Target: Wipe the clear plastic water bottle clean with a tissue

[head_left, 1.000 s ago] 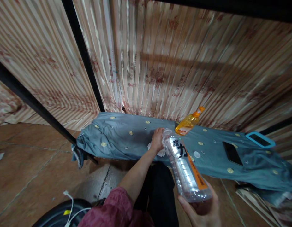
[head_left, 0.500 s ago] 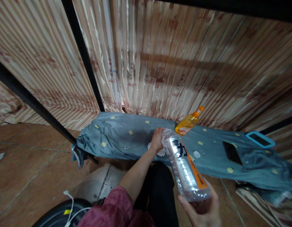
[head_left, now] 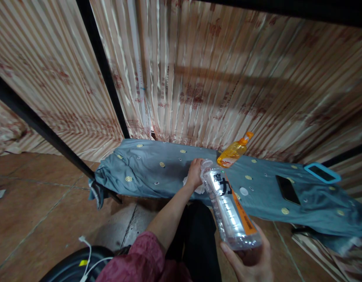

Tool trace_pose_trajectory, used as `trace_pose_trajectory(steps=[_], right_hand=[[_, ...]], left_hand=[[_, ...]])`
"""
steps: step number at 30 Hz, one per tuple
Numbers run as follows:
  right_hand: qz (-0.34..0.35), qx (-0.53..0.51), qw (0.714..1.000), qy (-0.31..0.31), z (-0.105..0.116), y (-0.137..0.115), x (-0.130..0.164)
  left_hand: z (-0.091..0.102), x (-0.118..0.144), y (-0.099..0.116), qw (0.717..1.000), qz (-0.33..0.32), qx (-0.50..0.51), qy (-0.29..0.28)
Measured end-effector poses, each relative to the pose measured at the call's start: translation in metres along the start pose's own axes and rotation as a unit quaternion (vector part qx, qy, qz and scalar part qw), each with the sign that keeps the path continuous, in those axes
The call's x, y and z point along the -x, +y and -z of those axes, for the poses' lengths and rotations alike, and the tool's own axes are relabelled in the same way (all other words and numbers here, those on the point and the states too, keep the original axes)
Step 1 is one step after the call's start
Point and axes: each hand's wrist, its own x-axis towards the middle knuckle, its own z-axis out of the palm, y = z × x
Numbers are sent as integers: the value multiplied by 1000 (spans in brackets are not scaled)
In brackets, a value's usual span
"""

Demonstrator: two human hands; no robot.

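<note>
Change since earlier frames: almost none; both hands and every item on the cloth lie as they did a second ago, and the clear bottle has shifted only a trace.
Right hand [head_left: 251, 260]: at the lower edge of the view, palm up, fingers curled under the base of the clear bottle, gripping it.
Clear bottle [head_left: 229, 209]: transparent plastic, orange strip label with dark characters, uncapped; held tilted, its mouth pointing away toward the cloth and ending just beside the left hand.
Left hand [head_left: 195, 173]: arm stretched forward, hand resting on the cloth, fingers bent down over a white crumpled piece [head_left: 199, 188]; whether they pinch it or merely press on it cannot be told.
Blue cloth [head_left: 151, 168]: grey-blue, with small gold motifs, spread over a low surface along the curtain.
Orange bottle [head_left: 234, 152]: on the cloth, leaning, cap toward the curtain, just beyond the clear bottle's mouth.
White cap [head_left: 244, 191]: small disc on the cloth, right of the clear bottle.
Dark phone [head_left: 288, 190]: flat on the cloth, further right.
Blue-framed device [head_left: 322, 173]: at the cloth's far right edge.
Striped curtain [head_left: 198, 78]: pink-brown, hanging behind the cloth.
White cable [head_left: 88, 256]: lower left, on a dark round object.
</note>
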Motion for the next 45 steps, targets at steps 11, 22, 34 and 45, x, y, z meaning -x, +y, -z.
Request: trace_pose_trajectory(steps=[11,22,34,45], right_hand=[[10,24,1000,2,2,4,-1],[13,31,999,0,3,5,-1],[6,18,1000,-2,3,3,-1],[3,18,1000,2,3,5,-1]], left_hand=[[2,0,1,1000,6,9,-2],[0,1,0,1000,0,0,-1],[2,1,3,1000,-2,1,-4],[-3,1,-2,1000,-4,12,12]])
